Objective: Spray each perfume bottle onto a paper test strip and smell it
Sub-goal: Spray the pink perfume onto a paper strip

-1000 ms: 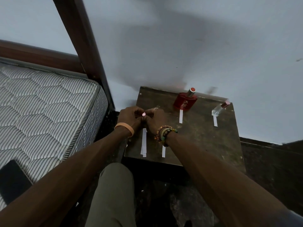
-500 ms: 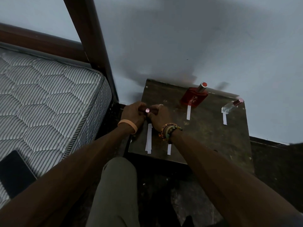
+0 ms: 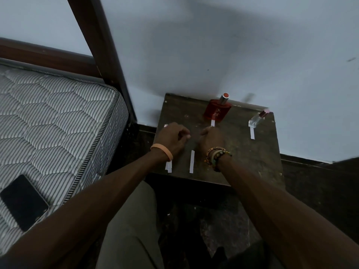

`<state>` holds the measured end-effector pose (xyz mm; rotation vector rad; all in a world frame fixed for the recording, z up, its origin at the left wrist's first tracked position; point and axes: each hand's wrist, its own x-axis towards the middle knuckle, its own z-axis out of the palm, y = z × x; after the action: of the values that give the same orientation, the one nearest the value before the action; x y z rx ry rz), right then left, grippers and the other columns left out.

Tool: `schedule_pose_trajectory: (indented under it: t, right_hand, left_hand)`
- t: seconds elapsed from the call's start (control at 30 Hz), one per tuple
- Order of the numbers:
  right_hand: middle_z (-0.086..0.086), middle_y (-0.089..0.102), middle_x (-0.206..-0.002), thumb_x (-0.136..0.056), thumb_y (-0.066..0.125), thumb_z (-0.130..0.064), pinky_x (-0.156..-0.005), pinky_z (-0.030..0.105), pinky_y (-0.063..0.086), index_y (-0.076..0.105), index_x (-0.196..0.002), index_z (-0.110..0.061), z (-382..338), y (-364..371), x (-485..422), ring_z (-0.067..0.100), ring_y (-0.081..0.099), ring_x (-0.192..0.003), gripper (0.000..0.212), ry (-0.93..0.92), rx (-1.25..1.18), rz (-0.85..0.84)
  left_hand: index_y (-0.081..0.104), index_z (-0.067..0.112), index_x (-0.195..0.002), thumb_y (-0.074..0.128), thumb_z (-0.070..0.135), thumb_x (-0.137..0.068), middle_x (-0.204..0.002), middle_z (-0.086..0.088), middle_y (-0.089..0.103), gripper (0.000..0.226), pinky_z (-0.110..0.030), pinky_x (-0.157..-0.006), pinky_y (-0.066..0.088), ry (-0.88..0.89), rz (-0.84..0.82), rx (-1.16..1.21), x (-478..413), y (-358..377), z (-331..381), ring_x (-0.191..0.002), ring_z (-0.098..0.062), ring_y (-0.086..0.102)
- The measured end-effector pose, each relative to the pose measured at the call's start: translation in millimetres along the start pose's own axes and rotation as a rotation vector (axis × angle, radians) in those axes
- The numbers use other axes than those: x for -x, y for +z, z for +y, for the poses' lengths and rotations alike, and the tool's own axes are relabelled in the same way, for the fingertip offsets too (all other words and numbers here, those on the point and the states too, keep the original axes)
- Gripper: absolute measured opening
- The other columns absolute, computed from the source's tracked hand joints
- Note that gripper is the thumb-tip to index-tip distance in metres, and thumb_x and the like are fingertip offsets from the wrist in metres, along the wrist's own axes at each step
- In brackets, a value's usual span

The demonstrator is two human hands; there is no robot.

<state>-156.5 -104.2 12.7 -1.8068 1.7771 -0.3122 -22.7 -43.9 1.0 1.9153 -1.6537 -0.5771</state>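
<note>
Head view, looking down: we are working over a small dark wooden table at centre frame, our two hands hovering apart just above it. Our left hand is curling its fingers inward, and a pale speck is showing at their tips. Whether they are pinching a cap, a small vial or nothing, we cannot tell. Our right hand is showing only its back, with the fingers folded under and their hold hidden.

Neither visible bottle is being gripped. The red perfume bottle is sitting at the table's far edge, upper centre, just beyond the right knuckles and clear of them, with a paper test strip lying at its foot. The clear bottle is sitting toward the upper right, well apart from both hands, with a second strip lying before it. A third strip is lying between our wrists.

We are judging this as the readying stage for one scent, with nothing being sprayed yet. The next move is calling for one hand lifting a strip by its end and the other aiming a nozzle at it.
</note>
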Motion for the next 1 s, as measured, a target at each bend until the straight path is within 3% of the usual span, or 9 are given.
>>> schedule_pose_trajectory:
  t: [0.13, 0.27, 0.43, 0.57, 0.73, 0.9, 1.0]
  right_hand:
    - [0.01, 0.065, -0.101, -0.089, 0.056, -0.006, -0.086, 0.032, 0.049, 0.067, -0.095, -0.007, 10.4, -4.0, 11.5, 0.026, 0.062, -0.097, 0.013, -0.025, 0.095, -0.026]
    - [0.009, 0.064, -0.101, -0.089, 0.058, -0.007, -0.081, 0.028, 0.049, 0.065, -0.098, -0.005, 17.8, -4.6, 19.8, 0.024, 0.062, -0.095, 0.012, -0.039, 0.115, -0.074]
    - [0.007, 0.061, -0.102, -0.092, 0.056, -0.009, -0.077, 0.023, 0.04, 0.061, -0.104, -0.006, 22.6, -0.8, 23.8, 0.021, 0.059, -0.096, 0.013, -0.046, 0.1, -0.09]
    - [0.005, 0.064, -0.101, -0.089, 0.061, -0.014, -0.075, 0.025, 0.044, 0.062, -0.107, -0.008, 24.0, 2.7, 21.1, 0.021, 0.062, -0.095, 0.019, -0.022, 0.133, -0.109]
    - [0.006, 0.066, -0.1, -0.085, 0.067, -0.015, -0.081, 0.034, 0.053, 0.062, -0.104, -0.009, 26.0, 5.4, 19.8, 0.024, 0.064, -0.095, 0.021, -0.021, 0.144, -0.139]
    - [0.006, 0.065, -0.111, -0.084, 0.07, -0.018, -0.096, 0.033, 0.048, 0.066, -0.109, -0.011, 22.9, -1.6, 19.4, 0.02, 0.06, -0.106, 0.026, 0.054, -0.097, -0.218]
    - [0.001, 0.065, -0.106, -0.081, 0.071, -0.012, -0.095, 0.031, 0.049, 0.069, -0.102, -0.012, 21.1, -10.3, 20.9, 0.015, 0.058, -0.104, 0.021, 0.094, -0.239, -0.133]
  left_hand:
    - [0.066, 0.017, -0.11, 0.059, 0.026, -0.09, -0.109, -0.002, 0.066, 0.023, -0.026, -0.088, 0.044, -0.07, -0.218, -0.06, 2.0, 24.4, 13.3, -0.099, -0.016, 0.06]
    - [0.071, 0.019, -0.098, 0.065, 0.027, -0.084, -0.098, -0.003, 0.07, 0.018, -0.036, -0.084, 0.053, -0.139, -0.279, -0.101, 6.7, 39.0, 20.3, -0.088, -0.02, 0.065]
    - [0.072, 0.015, -0.102, 0.065, 0.019, -0.085, -0.099, -0.006, 0.071, 0.019, -0.031, -0.085, 0.05, -0.161, -0.266, -0.141, 3.2, 44.7, 20.3, -0.091, -0.022, 0.065]
    - [0.072, 0.011, -0.102, 0.068, 0.019, -0.083, -0.101, -0.008, 0.071, 0.021, -0.032, -0.086, 0.05, -0.232, -0.271, -0.114, 1.4, 47.2, 20.1, -0.094, -0.024, 0.065]
    - [0.072, 0.014, -0.095, 0.066, 0.022, -0.085, -0.099, -0.003, 0.071, 0.014, -0.032, -0.087, 0.05, -0.323, -0.269, 0.003, -2.3, 51.4, 12.3, -0.093, -0.021, 0.065]
    - [0.064, 0.019, -0.088, 0.063, 0.021, -0.087, -0.09, 0.001, 0.064, 0.003, -0.031, -0.082, 0.048, -0.345, -0.251, 0.18, -5.9, 41.0, 17.7, -0.084, -0.013, 0.059]
    - [0.061, 0.017, -0.086, 0.064, 0.014, -0.086, -0.087, -0.002, 0.064, 0.004, -0.031, -0.078, 0.052, -0.426, -0.207, 0.41, -7.4, 30.2, 26.9, -0.081, -0.015, 0.06]
